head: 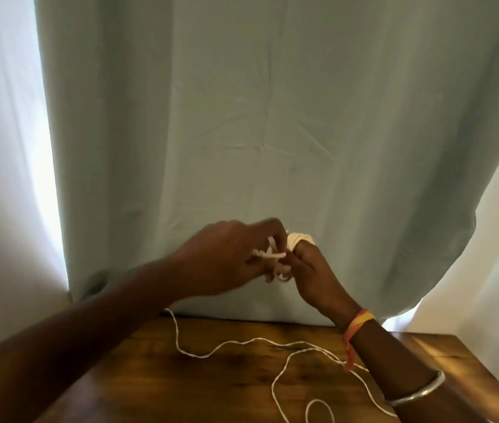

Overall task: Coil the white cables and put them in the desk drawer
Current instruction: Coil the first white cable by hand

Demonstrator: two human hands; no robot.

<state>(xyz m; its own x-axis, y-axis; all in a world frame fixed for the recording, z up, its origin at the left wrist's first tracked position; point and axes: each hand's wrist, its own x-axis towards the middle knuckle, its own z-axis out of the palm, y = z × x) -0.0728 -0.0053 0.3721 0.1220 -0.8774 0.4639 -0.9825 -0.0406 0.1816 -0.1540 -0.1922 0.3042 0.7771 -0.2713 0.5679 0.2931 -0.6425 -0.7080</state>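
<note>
A pale green curtain point(272, 117) hangs behind the desk point(211, 386) and fills most of the view, with bright white fabric or wall on either side of it; which one cannot be told. The desk's brown wooden top takes up the lower part, glossy and dark-grained. Both forearms reach in over the desk from its near side, and the two hands meet in the air above its far edge, in front of the curtain. The left hand point(226, 257) has its fingers curled and pinches a strand of the white cable point(229, 346). The right hand point(315, 282), touching the left, points its fingers up, and several turns of the cable are wound tightly round them as a small coil point(300, 239). A few loose loops bunch between the two hands. The rest of the cable trails down onto the desk, where it lies slack in wavy lines and one small loop near the desk's near edge. The right forearm wears a silver bangle point(416, 392) over the desk, and at the wrist an orange and yellow thread band point(359, 322).
</note>
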